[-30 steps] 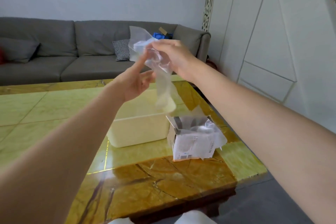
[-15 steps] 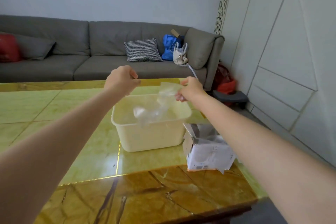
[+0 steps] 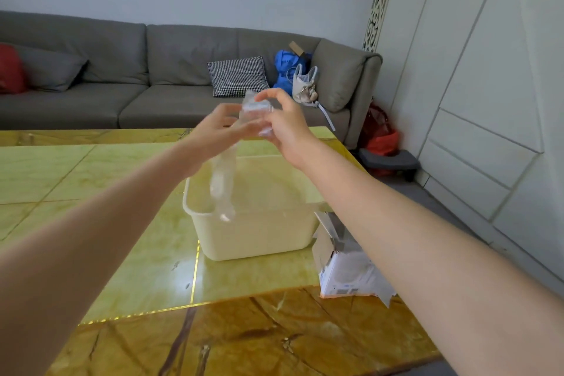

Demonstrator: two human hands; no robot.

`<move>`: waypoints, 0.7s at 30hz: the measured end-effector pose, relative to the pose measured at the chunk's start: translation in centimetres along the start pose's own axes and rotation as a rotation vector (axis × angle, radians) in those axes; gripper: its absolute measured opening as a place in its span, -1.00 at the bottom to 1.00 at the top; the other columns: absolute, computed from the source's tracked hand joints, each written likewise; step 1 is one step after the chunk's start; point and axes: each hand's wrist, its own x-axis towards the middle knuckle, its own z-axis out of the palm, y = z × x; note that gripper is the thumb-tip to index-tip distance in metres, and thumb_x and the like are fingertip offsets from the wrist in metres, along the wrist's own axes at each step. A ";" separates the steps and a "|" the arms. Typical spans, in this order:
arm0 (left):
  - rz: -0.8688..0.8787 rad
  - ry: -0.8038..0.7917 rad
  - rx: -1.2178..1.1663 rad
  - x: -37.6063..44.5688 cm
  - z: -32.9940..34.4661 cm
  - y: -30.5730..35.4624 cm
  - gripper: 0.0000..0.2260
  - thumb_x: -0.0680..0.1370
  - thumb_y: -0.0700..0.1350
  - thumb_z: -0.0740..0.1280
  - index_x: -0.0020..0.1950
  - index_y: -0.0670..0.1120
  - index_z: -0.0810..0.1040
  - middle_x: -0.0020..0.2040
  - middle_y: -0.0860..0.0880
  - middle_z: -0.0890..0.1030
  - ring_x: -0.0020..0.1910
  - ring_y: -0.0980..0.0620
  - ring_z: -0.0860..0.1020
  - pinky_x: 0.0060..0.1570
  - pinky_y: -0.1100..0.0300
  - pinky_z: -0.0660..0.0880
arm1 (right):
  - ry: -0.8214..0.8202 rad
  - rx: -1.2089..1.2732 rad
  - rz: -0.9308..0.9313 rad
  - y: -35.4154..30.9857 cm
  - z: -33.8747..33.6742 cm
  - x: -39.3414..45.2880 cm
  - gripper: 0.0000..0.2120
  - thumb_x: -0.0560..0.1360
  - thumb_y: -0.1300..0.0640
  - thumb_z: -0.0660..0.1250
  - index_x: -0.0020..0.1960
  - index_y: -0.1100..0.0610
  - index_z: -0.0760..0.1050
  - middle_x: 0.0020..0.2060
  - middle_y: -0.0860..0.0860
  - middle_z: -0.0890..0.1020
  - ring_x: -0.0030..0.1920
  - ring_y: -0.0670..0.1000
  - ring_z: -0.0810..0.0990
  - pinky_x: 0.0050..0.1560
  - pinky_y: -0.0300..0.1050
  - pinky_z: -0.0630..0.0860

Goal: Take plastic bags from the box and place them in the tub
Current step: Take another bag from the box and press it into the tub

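Vertically, plastic bag hanging from both hands, above tub

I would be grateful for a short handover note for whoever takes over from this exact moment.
Left hand and right hand: both grip the top of one clear plastic bag, held up above the tub.
The bag hangs down with its lower end at the tub's near rim; not released yet.
Box: on the table right of the tub, open, more plastic showing.
Done: this bag is out of the box.
Left: drop it in, then fetch the rest. The tub's contents are hard to make out.
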 end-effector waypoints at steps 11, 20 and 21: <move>-0.017 -0.429 0.822 0.8 1.0 -3.7 -0.74 0.54 -0.06 0.31 0.23 0.04 0.54 0.24 0.00 0.51 0.16 -0.03 0.49 0.08 0.20 0.45 | -0.201 -0.912 0.324 5.0 -5.5 -1.0 -0.66 0.53 0.46 0.08 0.22 0.33 0.50 0.23 0.17 0.52 0.05 0.16 0.62 0.02 -0.07 0.59; -0.213 -0.854 1.290 1.0 2.7 -4.4 -0.65 0.59 -0.07 0.19 0.39 0.10 0.38 0.38 0.04 0.39 0.33 -0.04 0.40 0.27 0.12 0.34 | -0.492 -1.486 0.327 6.6 -4.6 -0.5 -0.55 0.52 0.41 0.14 0.39 0.25 0.34 0.29 0.19 0.42 0.14 0.17 0.55 0.08 -0.05 0.55; -0.235 -0.885 1.331 1.0 2.7 -4.4 -0.64 0.59 -0.08 0.17 0.40 0.11 0.36 0.38 0.04 0.39 0.31 -0.05 0.41 0.26 0.12 0.36 | -0.497 -1.534 0.288 6.3 -4.4 -0.6 -0.55 0.52 0.38 0.15 0.40 0.21 0.33 0.29 0.16 0.42 0.15 0.16 0.53 0.07 -0.06 0.53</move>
